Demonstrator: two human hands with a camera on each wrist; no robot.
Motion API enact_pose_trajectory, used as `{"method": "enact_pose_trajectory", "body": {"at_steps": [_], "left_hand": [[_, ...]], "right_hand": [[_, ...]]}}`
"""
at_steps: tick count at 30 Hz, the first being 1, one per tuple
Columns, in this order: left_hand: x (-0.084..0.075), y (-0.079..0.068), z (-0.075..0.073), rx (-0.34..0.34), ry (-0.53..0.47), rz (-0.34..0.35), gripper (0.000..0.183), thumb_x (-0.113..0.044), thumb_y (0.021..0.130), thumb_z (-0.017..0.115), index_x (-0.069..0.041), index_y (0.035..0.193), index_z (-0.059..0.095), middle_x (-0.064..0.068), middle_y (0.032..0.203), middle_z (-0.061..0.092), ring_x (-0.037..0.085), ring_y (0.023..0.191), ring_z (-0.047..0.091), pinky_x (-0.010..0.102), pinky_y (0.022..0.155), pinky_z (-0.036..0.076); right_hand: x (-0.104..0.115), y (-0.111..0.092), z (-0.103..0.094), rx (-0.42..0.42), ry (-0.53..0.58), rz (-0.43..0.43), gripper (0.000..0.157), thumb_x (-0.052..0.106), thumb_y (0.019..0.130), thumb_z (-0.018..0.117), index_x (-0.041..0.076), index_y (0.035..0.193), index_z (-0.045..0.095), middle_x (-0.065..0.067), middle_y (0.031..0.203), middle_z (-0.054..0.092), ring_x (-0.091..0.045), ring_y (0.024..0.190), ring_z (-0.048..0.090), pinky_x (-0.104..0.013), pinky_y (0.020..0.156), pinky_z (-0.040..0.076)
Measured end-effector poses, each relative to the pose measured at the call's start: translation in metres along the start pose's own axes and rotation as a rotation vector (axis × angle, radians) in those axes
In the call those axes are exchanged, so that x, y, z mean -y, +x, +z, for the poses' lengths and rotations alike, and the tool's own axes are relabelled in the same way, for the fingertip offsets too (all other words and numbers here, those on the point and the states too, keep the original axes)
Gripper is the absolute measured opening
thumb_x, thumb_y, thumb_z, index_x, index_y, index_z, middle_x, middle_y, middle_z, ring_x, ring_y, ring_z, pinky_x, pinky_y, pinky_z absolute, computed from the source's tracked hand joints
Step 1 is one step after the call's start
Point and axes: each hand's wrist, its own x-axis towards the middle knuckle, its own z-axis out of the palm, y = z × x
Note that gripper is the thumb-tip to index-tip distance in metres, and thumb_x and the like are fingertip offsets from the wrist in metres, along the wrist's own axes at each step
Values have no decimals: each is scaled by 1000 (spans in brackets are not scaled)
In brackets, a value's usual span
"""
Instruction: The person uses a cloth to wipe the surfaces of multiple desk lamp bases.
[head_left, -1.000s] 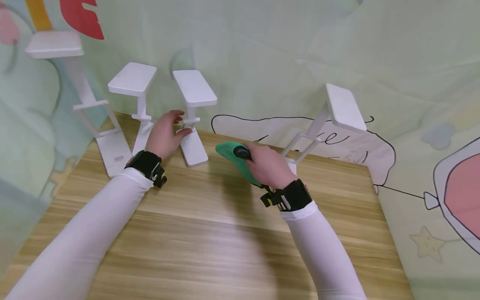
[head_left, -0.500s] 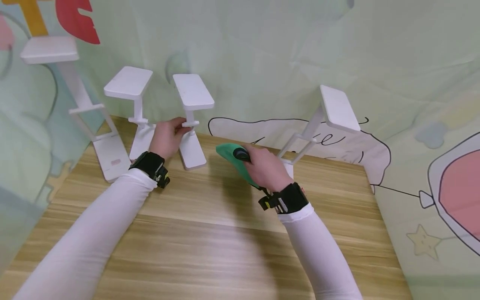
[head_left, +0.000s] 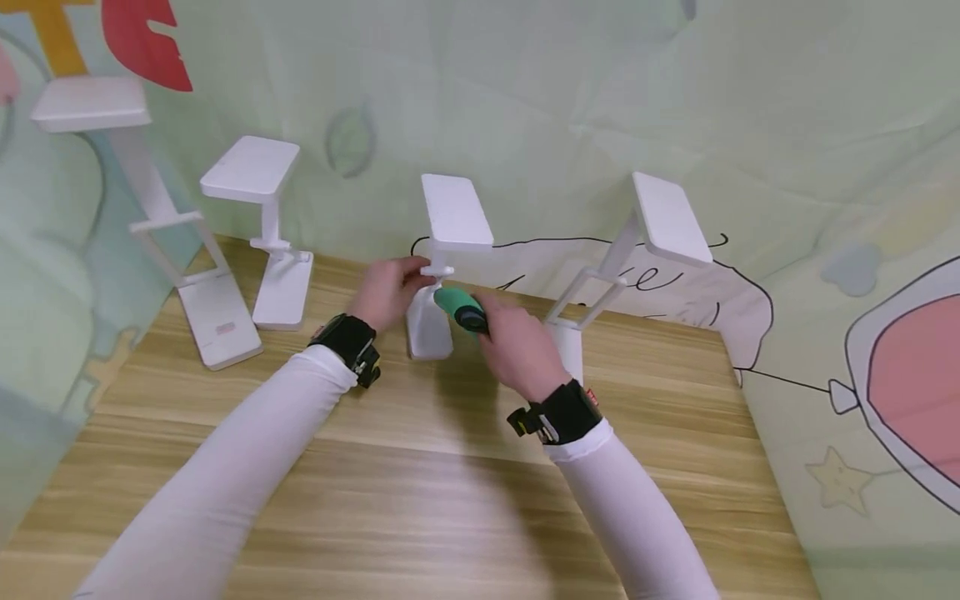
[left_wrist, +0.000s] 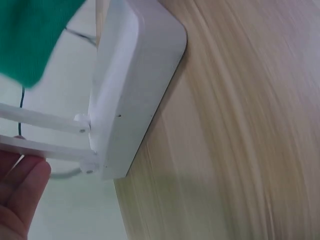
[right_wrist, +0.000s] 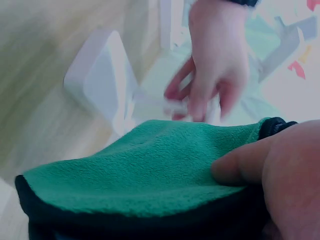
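My left hand [head_left: 386, 292] pinches one of the thin arm struts of a white folding desk lamp [head_left: 457, 208], just above its base. In the left wrist view the thumb and fingers [left_wrist: 31, 185] close on that strut, and the lamp base [left_wrist: 142, 75] shows its side close to the wood. A green terry-cloth duster [head_left: 453, 302] with black edging is gripped in my right hand [head_left: 521, 346]. Its green end overlaps the lamp's base in the head view. Seen from the right wrist, the thumb presses on the green cloth [right_wrist: 150, 160], which partly hides the lamp behind.
Two more white desk lamps, a taller one [head_left: 93, 104] and a shorter one [head_left: 251, 167], stand at the left of the wooden table [head_left: 360, 500]. Another lamp [head_left: 671, 217] stands behind my right hand. A printed cloth backdrop [head_left: 525, 108] rises along the table's far edge.
My left hand has reached the lamp's strut, taken hold and brought the lamp rightward, close to the duster. The duster has turned in my right hand, so less of its green cloth shows.
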Motion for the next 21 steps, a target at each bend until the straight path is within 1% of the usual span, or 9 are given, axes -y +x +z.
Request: {"method": "enact_pose_trajectory", "body": {"at_steps": [3,5,6,7,9,11,13,16,21], "left_hand": [[-8,2,10,54,-20,26,18,-17,96,67,-6,110,71,6,95,72,16,76,59,35,66,50],[-12,4,14,76,-23,43,18,-18,95,68,-7,110,71,5,94,72,15,76,59,34,66,50],[-13,4,16,81,-24,50,18,-18,95,68,-7,109,71,5,93,71,15,75,58,33,66,49],[-14,4,18,85,-16,60,17,-18,95,69,-8,108,71,4,91,71,16,75,58,33,66,49],[-14,5,20,89,10,81,13,-17,95,68,-8,104,70,4,88,69,16,73,56,32,65,47],[-14,5,23,104,27,94,9,-18,97,65,-9,98,66,3,83,64,17,71,53,31,61,43],[-14,5,24,125,40,104,10,-19,99,62,-10,95,60,4,78,58,19,68,50,30,59,39],[-14,4,25,150,26,89,10,-19,102,57,-11,96,55,6,77,55,19,67,48,29,57,36],[-14,5,24,159,30,79,6,-16,101,58,-11,101,56,11,87,64,20,71,51,32,61,40]], "right_hand": [[7,-6,16,2,-40,-54,52,12,93,61,12,143,47,-8,114,66,-19,87,62,-41,71,57],[12,-10,28,16,-72,-108,51,13,93,61,11,142,48,-8,122,65,-19,97,63,-40,75,57],[14,-12,35,33,-83,-135,51,13,93,61,11,142,48,-8,126,64,-20,104,62,-41,79,57],[16,-15,41,57,-96,-159,51,15,93,61,10,143,48,-8,131,61,-21,111,59,-40,84,56],[19,-19,52,116,-122,-209,53,18,95,61,9,145,46,-9,142,54,-25,127,49,-41,95,51],[20,-23,60,166,-127,-246,55,18,94,62,8,146,46,-11,148,47,-30,135,38,-42,104,44],[19,-27,65,202,-123,-277,57,17,94,63,7,147,45,-12,151,43,-32,138,32,-42,108,39],[18,-27,66,222,-95,-322,57,15,93,64,8,147,46,-11,151,42,-33,140,29,-43,109,38],[11,-14,68,230,-1,-355,57,12,94,62,11,148,44,-7,152,42,-28,142,26,-42,109,38]]}}
